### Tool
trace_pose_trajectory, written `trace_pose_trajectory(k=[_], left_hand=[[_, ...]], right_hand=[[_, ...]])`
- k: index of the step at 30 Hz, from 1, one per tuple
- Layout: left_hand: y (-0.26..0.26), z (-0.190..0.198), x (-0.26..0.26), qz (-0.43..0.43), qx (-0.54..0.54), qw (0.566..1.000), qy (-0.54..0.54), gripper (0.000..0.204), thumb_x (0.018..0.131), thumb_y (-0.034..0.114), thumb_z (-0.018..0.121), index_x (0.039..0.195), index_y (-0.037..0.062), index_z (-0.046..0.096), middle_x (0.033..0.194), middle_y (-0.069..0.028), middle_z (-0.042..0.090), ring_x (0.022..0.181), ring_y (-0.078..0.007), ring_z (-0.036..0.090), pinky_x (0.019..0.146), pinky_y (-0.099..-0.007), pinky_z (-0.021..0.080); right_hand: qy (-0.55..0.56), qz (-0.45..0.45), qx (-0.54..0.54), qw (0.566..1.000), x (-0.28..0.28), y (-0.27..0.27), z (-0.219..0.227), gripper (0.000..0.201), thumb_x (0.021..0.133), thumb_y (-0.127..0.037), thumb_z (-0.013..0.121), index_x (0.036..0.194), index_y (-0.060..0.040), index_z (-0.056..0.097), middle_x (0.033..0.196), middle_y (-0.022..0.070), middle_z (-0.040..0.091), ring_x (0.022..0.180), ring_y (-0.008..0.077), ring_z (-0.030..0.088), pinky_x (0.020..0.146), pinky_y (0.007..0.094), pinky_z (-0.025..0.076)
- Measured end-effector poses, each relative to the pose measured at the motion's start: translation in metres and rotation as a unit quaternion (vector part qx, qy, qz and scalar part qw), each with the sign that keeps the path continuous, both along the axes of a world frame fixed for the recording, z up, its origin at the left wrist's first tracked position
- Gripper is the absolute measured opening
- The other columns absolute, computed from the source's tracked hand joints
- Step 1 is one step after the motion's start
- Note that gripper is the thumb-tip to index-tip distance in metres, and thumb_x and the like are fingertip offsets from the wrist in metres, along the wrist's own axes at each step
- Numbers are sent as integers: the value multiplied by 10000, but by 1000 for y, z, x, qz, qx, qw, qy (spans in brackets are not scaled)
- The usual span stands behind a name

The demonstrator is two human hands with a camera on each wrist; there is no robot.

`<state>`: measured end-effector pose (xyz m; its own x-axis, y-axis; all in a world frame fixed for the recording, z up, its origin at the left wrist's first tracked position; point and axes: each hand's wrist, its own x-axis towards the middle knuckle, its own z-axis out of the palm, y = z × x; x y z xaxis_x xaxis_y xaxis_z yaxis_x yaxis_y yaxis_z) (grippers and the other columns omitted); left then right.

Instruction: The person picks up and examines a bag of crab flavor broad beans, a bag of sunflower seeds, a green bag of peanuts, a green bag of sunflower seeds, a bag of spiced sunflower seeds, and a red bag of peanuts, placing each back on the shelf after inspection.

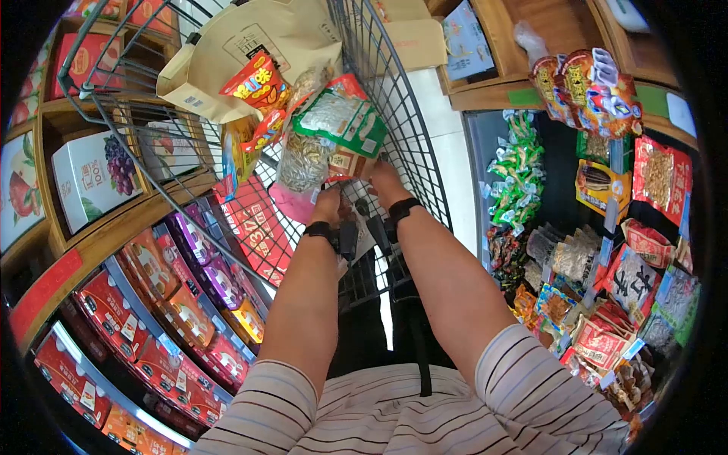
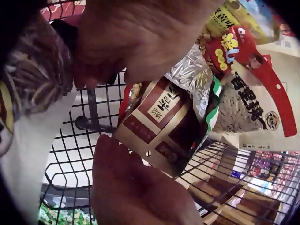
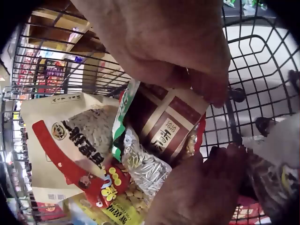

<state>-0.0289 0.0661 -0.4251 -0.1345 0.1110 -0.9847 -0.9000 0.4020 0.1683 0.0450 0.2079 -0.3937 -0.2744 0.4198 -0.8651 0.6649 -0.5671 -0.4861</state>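
Note:
Both hands reach down into a shopping cart [image 1: 428,144]. Between them lies a brown and maroon snack packet [image 2: 157,124] with Chinese print. My right hand [image 1: 387,184] is beside the packet's right edge, fingers loosely bent along it. On the other side my left hand [image 1: 327,206] has its relaxed fingertips [image 3: 230,157] close by the packet's lower edge. Above the packet is a green bag with a clear front [image 1: 334,121], its silvery contents showing. A clear bag of seeds [image 1: 303,163] lies to its left. Something pink [image 1: 292,203] shows under the left hand.
A large tan paper bag [image 1: 318,38] and a red snack bag [image 1: 258,83] fill the cart's far end. Shelves with red boxes [image 1: 114,311] stand on the left. Hanging green candies [image 1: 518,171] and packaged snacks [image 1: 599,341] line the right.

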Motion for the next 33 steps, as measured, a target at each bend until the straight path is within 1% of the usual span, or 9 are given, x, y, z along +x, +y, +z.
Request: trace_pose_trajectory(k=[4, 7, 12, 20, 22, 24, 26, 29, 33], left_hand=[[-5, -33, 8, 125, 41, 991, -13, 193, 1006, 223, 440, 1043, 74, 557, 760, -48, 501, 653, -192, 547, 609, -414, 545], [-1, -46, 11, 212, 74, 974, -33, 192, 1032, 212, 416, 1059, 65, 536, 790, -60, 514, 661, -197, 546, 718, -442, 563], [-28, -104, 16, 297, 207, 926, -103, 198, 1043, 251, 441, 1094, 80, 527, 866, -83, 572, 718, -236, 589, 786, -473, 560], [-18, -82, 6, 256, 99, 960, -58, 132, 1009, 221, 516, 1065, 104, 544, 947, -91, 663, 801, -259, 665, 680, -464, 567], [-21, -82, 4, 254, 101, 960, -54, 117, 991, 215, 540, 1031, 107, 558, 894, -82, 666, 758, -247, 663, 630, -438, 564], [-20, -77, 1, 266, 83, 958, -61, 108, 970, 210, 559, 993, 106, 571, 841, -77, 668, 713, -236, 661, 585, -403, 556], [-33, -90, 7, 234, 160, 957, -54, 122, 954, 216, 568, 974, 96, 574, 828, -81, 667, 681, -227, 649, 572, -379, 546], [-25, -41, 4, 202, 137, 969, -23, 142, 931, 218, 566, 950, 78, 579, 795, -77, 658, 616, -217, 614, 538, -354, 523], [-19, -5, -5, 205, 103, 971, -63, 140, 919, 217, 544, 877, 85, 566, 748, -70, 641, 574, -212, 581, 512, -352, 505]], right_hand=[[9, -266, -103, 958, 8, -7, -15, 398, 901, -271, 615, 1149, 40, 617, 1140, 192, 642, 987, 303, 644, 752, 420, 532], [49, -221, -172, 959, 10, -6, -29, 282, 1016, -235, 431, 1222, -86, 554, 1150, 94, 589, 855, 220, 623, 694, 358, 569], [84, -142, -146, 975, 18, -5, -35, 270, 1008, -158, 462, 1237, -37, 536, 1104, 104, 609, 888, 211, 646, 733, 337, 587], [90, -141, -179, 969, 7, -3, -10, 232, 964, -157, 541, 1151, -36, 607, 1001, 84, 643, 858, 176, 639, 704, 335, 581], [175, 59, -24, 983, 32, -11, -69, 242, 958, -177, 555, 1151, -41, 608, 965, 74, 647, 836, 175, 637, 688, 343, 580], [167, 106, -14, 980, 32, -11, -69, 249, 954, -191, 563, 1150, -45, 609, 949, 69, 650, 815, 177, 637, 678, 349, 580], [67, -1, -153, 986, 12, -6, -5, 253, 951, -199, 564, 1148, -48, 613, 953, 70, 651, 796, 183, 638, 674, 353, 581], [61, -108, -182, 975, 1, -8, 19, 266, 953, -222, 559, 1145, -45, 615, 952, 75, 654, 789, 193, 646, 678, 351, 583], [95, -109, -175, 974, 2, -6, 32, 313, 931, -235, 613, 1099, 28, 588, 884, 117, 665, 737, 210, 669, 580, 351, 575]])
